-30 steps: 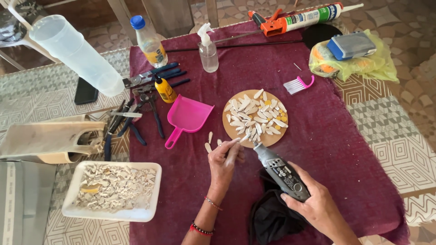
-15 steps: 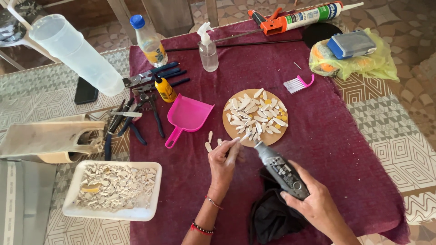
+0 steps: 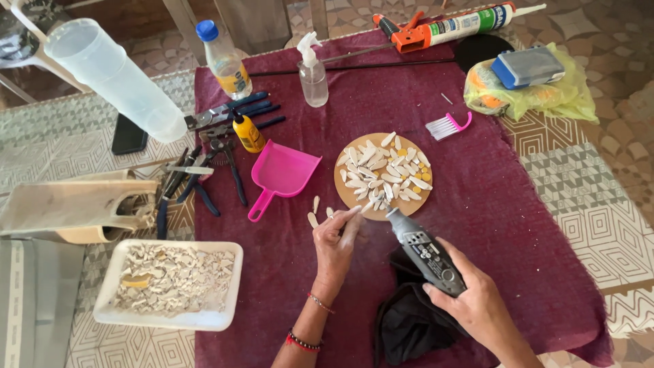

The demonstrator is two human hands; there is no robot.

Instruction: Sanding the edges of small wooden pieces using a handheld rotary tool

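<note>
My left hand [image 3: 336, 240] pinches a small white shell piece [image 3: 366, 206] at the near edge of a round wooden disc [image 3: 345, 194]. Many white shell pieces [image 3: 385, 170] lie glued or laid on that disc. My right hand [image 3: 477, 303] grips a grey rotary tool [image 3: 424, 251], its tip touching the pinched piece. Three loose white pieces [image 3: 314, 211] lie on the maroon cloth [image 3: 490, 204] just left of my left hand.
A pink dustpan [image 3: 281, 174] lies left of the disc, with pliers [image 3: 204, 178], a small yellow glue bottle [image 3: 248, 131] and a spray bottle [image 3: 313, 71] beyond. A white tray of shell fragments [image 3: 170, 281] sits front left. A black cloth [image 3: 409, 320] lies under my right wrist. A caulking gun [image 3: 449, 26] lies at the back.
</note>
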